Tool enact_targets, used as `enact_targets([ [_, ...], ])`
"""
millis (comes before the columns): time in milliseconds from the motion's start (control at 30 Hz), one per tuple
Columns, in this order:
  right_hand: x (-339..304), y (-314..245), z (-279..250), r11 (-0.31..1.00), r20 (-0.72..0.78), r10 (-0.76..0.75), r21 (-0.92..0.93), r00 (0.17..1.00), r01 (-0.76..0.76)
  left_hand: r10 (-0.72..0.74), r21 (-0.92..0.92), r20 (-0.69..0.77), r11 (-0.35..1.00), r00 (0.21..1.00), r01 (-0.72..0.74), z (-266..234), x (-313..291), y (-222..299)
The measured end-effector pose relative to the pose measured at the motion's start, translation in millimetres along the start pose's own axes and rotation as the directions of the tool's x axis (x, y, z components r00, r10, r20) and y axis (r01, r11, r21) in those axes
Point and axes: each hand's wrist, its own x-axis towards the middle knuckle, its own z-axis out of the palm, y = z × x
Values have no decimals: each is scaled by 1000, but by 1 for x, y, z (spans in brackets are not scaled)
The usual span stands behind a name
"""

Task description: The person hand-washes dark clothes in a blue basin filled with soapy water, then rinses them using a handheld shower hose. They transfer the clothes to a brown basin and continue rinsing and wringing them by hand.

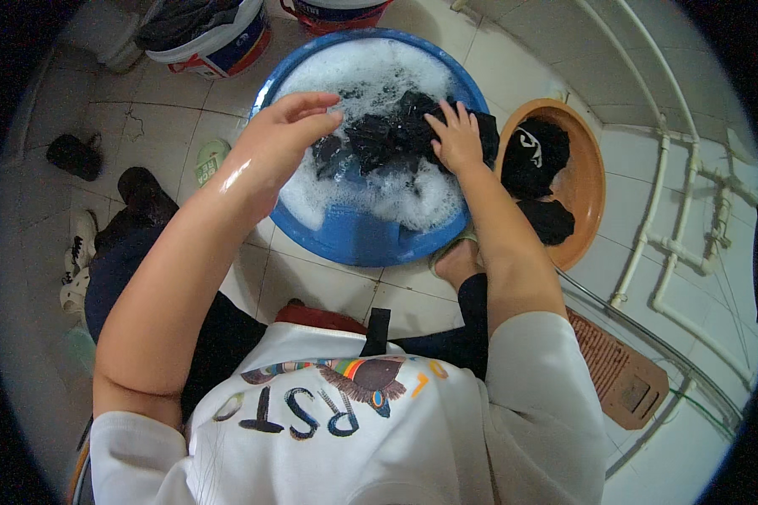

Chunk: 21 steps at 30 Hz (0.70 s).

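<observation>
A round blue basin [354, 240] in front of me holds water topped with white suds [396, 198]. Wet black cloth [379, 141] lies bunched across its middle and reaches toward the right rim. My right hand [458, 141] rests on the right part of this cloth, palm down, fingers spread. Raised over the basin's left side is my left hand [299, 126], its fingers stretched forward and thumb apart, with nothing in it. The left wrist looks wet. What kind of garment the black cloth is does not show.
An orange-brown basin [594, 189] at the right holds black clothes [535, 160]. Near it lies a brown washboard [619, 366]; white pipes [661, 194] run along the wall. Two buckets [253, 42] stand at the far side, one with dark cloth. Shoes [80, 244] lie on the left.
</observation>
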Motion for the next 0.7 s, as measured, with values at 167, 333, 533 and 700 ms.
enact_targets([
  [167,7,-25,56,989,285,103,-134,953,-67,-86,-2,59,996,995,86,-8,2,1],
  [333,2,-11,151,895,475,133,320,870,-312,-120,-26,119,992,986,124,-7,9,1],
  [533,14,42,163,713,401,246,541,882,-445,-113,-7,137,993,984,115,-4,7,7],
  [700,31,12,-12,218,399,286,858,871,-465,-52,-30,175,998,983,58,-6,-3,7],
])
